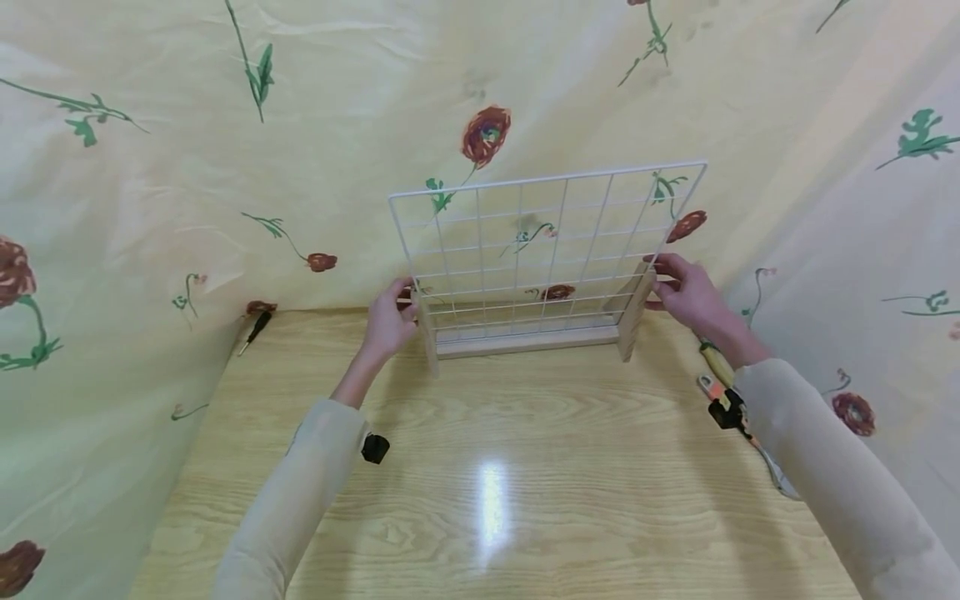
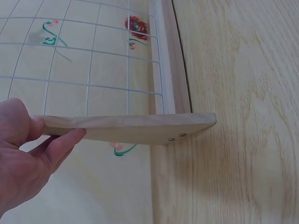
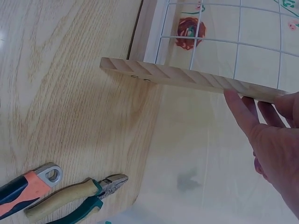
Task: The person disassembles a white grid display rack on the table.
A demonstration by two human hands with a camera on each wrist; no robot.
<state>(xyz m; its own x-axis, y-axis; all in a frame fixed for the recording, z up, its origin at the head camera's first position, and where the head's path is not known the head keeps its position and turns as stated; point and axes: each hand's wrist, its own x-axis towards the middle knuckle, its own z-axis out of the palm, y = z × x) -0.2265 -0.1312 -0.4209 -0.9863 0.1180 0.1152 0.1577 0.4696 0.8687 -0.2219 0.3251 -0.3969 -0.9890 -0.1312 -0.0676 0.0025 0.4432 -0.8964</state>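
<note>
A white wire grid panel (image 1: 547,242) stands upright in a wooden base rail (image 1: 525,340) at the back of the table, with a wooden foot at each end. My left hand (image 1: 401,304) pinches the left foot (image 1: 427,337) near its top. In the left wrist view the thumb and a finger of that hand (image 2: 58,129) clamp the end of the foot (image 2: 135,127) beside the grid (image 2: 93,60). My right hand (image 1: 660,279) grips the right foot (image 1: 632,321). The right wrist view shows this hand (image 3: 261,100) with fingers under the end of the foot (image 3: 187,77).
Pliers (image 3: 79,198) and an orange-handled tool (image 3: 23,189) lie on the wooden table (image 1: 480,467) by my right forearm. A dark screwdriver (image 1: 255,327) lies at the back left corner. Floral cloth (image 1: 225,167) closes in the back and both sides.
</note>
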